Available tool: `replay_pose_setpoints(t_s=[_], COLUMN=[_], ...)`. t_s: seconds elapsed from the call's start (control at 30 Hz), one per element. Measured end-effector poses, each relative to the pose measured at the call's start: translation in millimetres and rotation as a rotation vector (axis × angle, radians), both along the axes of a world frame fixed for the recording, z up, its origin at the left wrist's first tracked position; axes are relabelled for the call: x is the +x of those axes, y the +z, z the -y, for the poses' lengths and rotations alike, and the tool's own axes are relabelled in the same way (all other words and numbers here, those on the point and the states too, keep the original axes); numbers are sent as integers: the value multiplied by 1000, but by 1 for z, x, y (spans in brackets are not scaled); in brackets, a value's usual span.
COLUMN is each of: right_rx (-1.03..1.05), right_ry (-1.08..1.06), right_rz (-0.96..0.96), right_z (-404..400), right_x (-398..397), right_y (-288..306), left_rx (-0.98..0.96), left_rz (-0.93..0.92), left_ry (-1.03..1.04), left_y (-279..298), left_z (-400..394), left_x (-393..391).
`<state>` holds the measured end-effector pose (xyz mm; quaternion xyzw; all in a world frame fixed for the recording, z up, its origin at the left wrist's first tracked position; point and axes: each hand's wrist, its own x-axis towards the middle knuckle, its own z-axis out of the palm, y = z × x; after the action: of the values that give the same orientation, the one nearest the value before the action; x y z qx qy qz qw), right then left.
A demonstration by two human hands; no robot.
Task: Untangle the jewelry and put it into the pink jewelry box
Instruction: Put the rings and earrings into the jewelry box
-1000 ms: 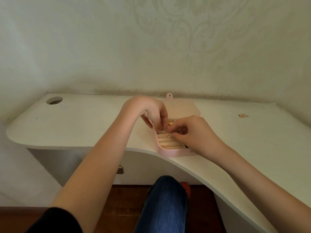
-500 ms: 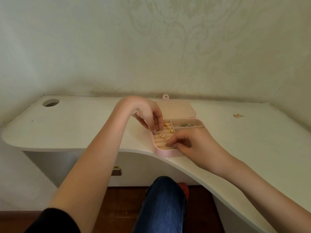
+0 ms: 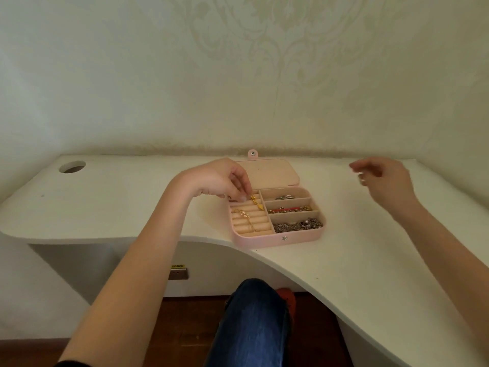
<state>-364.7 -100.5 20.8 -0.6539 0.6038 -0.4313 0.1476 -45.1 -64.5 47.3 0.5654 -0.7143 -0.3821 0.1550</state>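
Left hand (image 3: pixel 222 181): fingers curled downward, fingertips (image 3: pixel 242 198) pinching or pressing at the top of a gold pendant piece (image 3: pixel 255 202) at the far end of the ring-roll section; whether it is actually gripping the piece is hard to tell, though the curl suggests a pinch.

Right hand (image 3: pixel 383 181): hanging in the air over the far right of the worktop (image 3: pixel 370 260), well apart from the box, fingers loosely curled, holding nothing that can be made out. No loose jewelry is showing on the worktop near it; any piece there may be hidden beneath the hand.

Governing relation: the gold pendant piece is lying directly under the left fingertips, its long axis running from the far edge of the box toward the near right. The left hand is much the nearer of the two; the right would have to cross leftward to help.

Pink jewelry box (image 3: pixel 277 241): sitting open at the near edge of the worktop, lid (image 3: pixel 267 172) lying back toward the wall.
- Ring-roll section, left half: gold pendant piece at the far end; a second gold chain (image 3: pixel 244 215) lying slantwise across the rolls.
- Right side, far compartment: rings (image 3: pixel 285 197), silvery.
- Right side, middle compartment: a red-and-gold strand (image 3: pixel 288 209).
- Right side, near compartment: a heap of silver chains (image 3: pixel 297 225), seemingly bunched.

Judgement: most items are already sitting in the box; seating the pendant is likely the step in hand.
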Motion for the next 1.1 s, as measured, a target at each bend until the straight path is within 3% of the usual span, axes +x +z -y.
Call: replay_pose_setpoints(t_s=[0.1, 0.2, 0.33, 0.53, 0.77, 0.93, 1.1], right_rx=[74, 171, 68, 84, 278, 307, 359], right_ry=[-160, -111, -117, -24, 555, 682, 679], right_rz=[-110, -256, -290, -70, 421, 415, 458], right_z=[29, 44, 48, 30, -28, -55, -66], right_x=[-38, -49, -47, -29, 42, 67, 68], right_y=[-18, -37, -43, -25, 18, 28, 29], left_rx=[-131, -242, -301, -429, -487, -375, -345], left_rz=[-150, -282, -277, -217, -382, -604, -605], left_ry=[90, 183, 242, 339, 208, 140, 168], left_y=[-11, -22, -29, -26, 3, 6, 5], left_z=[-4, -4, 0, -2, -25, -34, -40], left_x=[1, -6, -15, -25, -67, -81, -69])
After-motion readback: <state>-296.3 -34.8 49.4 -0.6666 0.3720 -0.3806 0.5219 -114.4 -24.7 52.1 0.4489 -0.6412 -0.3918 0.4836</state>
